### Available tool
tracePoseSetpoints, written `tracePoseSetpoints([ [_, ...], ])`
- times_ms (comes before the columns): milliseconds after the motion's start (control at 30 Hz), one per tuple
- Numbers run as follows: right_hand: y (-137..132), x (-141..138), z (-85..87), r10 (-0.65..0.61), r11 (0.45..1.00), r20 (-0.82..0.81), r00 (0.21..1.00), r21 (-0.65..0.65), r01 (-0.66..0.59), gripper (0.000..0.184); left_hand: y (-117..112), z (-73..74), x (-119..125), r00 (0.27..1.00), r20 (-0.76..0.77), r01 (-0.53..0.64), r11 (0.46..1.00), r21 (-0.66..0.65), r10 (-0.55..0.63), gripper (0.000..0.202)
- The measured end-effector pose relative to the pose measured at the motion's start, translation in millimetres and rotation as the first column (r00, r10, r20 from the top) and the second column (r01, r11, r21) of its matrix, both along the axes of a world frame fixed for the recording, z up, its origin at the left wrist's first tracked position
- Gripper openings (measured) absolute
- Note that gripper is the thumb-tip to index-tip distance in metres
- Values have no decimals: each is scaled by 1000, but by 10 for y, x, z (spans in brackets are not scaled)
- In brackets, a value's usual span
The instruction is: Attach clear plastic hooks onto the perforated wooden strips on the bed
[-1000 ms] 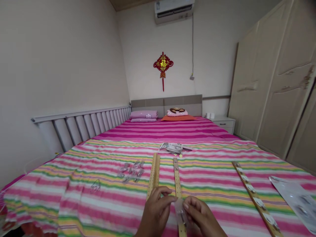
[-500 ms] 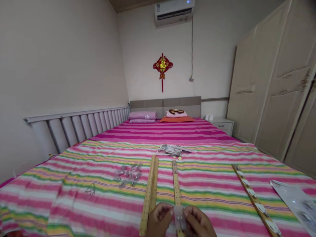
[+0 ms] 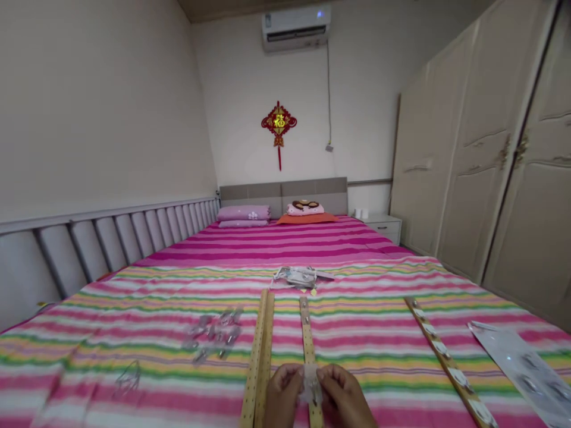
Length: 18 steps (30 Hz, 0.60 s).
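Item: one clear plastic packet (image 3: 310, 389), over the near part of one perforated wooden strip (image 3: 308, 343) whose long axis runs from you toward the far edge of the striped bedsheet (image 3: 357, 336); whether they touch, you cannot tell. Hands, two, equally near: your left hand (image 3: 284, 389) pinches the packet's left side, your right hand (image 3: 343, 389) its right, fingers closed. Also: two perforated strips (image 3: 256, 362) leftward, one wooden strip with white pieces (image 3: 435, 343) nearer the right edge, and some heaped small packets (image 3: 205, 328), count unclear.
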State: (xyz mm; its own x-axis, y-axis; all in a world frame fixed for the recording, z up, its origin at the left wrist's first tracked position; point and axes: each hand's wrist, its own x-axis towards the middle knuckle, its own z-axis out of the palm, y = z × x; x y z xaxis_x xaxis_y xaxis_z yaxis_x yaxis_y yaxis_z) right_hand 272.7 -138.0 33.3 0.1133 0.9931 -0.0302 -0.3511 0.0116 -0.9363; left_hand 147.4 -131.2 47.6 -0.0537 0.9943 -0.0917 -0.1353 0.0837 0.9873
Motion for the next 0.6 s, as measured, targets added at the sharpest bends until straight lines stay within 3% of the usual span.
tracePoseSetpoints([
  [233,522,84,-50,-49,998,99,994,31,46,43,536,-72,179,1000,23,-20,999,41,19,29],
  [600,1083,168,-411,-130,990,170,977,-35,138,26,1177,-360,248,965,-254,-65,998,-13,60,8],
])
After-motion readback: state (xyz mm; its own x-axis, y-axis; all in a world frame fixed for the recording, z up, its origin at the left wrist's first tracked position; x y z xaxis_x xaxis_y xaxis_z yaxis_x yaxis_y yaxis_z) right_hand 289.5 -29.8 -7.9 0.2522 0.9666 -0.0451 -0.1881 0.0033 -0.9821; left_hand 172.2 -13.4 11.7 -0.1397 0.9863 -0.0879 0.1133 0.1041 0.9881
